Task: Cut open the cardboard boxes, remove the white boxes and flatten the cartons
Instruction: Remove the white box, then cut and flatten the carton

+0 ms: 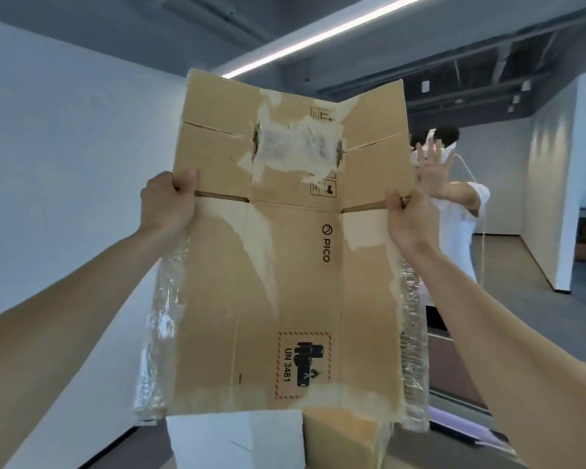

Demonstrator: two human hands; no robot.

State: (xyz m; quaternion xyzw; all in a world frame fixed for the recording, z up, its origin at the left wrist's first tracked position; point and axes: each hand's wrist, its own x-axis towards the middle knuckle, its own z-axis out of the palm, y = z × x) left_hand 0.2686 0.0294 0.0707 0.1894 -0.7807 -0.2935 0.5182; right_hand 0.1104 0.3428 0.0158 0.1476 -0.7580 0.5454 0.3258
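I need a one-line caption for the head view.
Left hand and right hand hold a flattened brown cardboard carton up by its side edges, above a white box.

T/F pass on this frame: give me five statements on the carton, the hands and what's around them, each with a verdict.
1. The left hand and the right hand each grip a side edge of the carton. True.
2. The carton is a closed, taped-up cube. False: it is opened out nearly flat, its flaps are spread, and loose clear tape hangs along its sides.
3. A white box shows below the carton's lower edge. True.
4. The carton lies on the floor. False: it is held up in the air in front of the camera.
5. Nobody else is in view. False: a person in a white top stands behind the carton's right edge with one open hand raised.
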